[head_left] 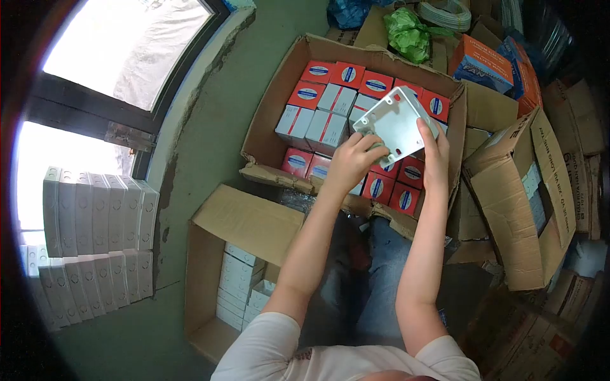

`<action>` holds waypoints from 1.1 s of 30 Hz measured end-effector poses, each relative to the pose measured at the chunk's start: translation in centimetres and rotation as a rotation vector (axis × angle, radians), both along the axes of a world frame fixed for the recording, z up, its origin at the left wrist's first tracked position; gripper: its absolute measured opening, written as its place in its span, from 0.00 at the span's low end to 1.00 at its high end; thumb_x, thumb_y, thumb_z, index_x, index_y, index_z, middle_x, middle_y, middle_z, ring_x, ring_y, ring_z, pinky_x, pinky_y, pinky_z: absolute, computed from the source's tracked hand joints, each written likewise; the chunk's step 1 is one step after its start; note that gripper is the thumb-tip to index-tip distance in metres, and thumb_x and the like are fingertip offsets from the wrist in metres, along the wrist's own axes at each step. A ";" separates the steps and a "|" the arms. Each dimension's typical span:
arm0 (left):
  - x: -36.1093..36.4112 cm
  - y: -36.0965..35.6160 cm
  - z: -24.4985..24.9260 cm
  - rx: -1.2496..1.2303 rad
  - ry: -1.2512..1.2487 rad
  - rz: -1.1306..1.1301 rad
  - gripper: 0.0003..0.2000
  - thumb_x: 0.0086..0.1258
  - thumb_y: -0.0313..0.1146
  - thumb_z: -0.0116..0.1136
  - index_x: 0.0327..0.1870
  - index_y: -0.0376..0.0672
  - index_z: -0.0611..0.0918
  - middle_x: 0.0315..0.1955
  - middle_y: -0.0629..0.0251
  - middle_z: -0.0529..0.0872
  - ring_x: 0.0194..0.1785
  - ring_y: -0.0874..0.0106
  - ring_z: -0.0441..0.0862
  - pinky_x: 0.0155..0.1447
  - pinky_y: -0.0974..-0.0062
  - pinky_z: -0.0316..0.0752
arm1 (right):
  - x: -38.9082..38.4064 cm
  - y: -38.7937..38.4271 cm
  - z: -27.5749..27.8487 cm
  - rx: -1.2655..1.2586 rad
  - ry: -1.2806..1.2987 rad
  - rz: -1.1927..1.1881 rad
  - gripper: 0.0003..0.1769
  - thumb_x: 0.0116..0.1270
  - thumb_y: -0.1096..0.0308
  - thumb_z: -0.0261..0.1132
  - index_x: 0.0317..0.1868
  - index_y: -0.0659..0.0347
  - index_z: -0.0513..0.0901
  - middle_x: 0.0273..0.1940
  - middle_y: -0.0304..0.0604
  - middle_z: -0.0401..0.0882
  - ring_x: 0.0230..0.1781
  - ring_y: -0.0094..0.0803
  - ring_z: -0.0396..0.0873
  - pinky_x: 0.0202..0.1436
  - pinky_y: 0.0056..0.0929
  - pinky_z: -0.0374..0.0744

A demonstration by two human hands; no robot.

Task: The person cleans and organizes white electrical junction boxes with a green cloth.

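A square white plastic electrical box (397, 124), its hollow side facing me, is held tilted above a big carton of small boxes. My right hand (434, 151) grips it by the right-hand wall, thumb over the rim. At the lower left edge, my left hand (357, 157) has its fingers closed on a small grey-green wad (380, 151), mostly hidden by the fingers. Below the hands, red-and-white small boxes (330, 130) stand in rows inside the large open carton (254, 143).
White boxes (98, 213) are stacked in two tiers on the window ledge at left. An open carton (206, 286) with white boxes stands by my left arm, another carton (508, 235) at right. A green plastic bag (408, 35) lies behind.
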State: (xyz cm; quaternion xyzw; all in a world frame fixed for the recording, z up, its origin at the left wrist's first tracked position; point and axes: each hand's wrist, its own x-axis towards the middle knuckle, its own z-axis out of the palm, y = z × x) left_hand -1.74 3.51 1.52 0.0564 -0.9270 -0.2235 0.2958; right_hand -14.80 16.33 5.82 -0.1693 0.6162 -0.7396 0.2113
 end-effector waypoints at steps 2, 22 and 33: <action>-0.1 0.8 0.5 0.022 0.029 0.014 0.14 0.50 0.21 0.60 0.39 0.49 0.84 0.44 0.70 0.83 0.45 0.63 0.80 0.49 0.66 0.78 | 0.5 -0.8 -1.3 -0.166 -0.110 0.087 0.27 0.65 0.56 0.68 0.55 0.68 0.75 0.47 0.38 0.78 0.49 0.22 0.73 0.53 0.24 0.70; -1.5 3.1 1.1 -0.058 -0.057 0.071 0.17 0.52 0.22 0.59 0.45 0.45 0.81 0.48 0.58 0.76 0.45 0.57 0.76 0.45 0.63 0.77 | 0.9 -1.6 -1.1 -0.096 0.012 0.135 0.18 0.63 0.63 0.71 0.50 0.62 0.81 0.42 0.32 0.80 0.41 0.17 0.75 0.44 0.20 0.72; -1.2 2.1 -0.7 -0.009 -0.164 0.464 0.21 0.57 0.27 0.59 0.54 0.56 0.80 0.44 0.55 0.75 0.43 0.55 0.78 0.39 0.60 0.78 | 1.9 -2.6 -1.0 -0.044 0.128 0.158 0.18 0.63 0.60 0.71 0.48 0.63 0.82 0.41 0.35 0.82 0.40 0.19 0.75 0.44 0.20 0.73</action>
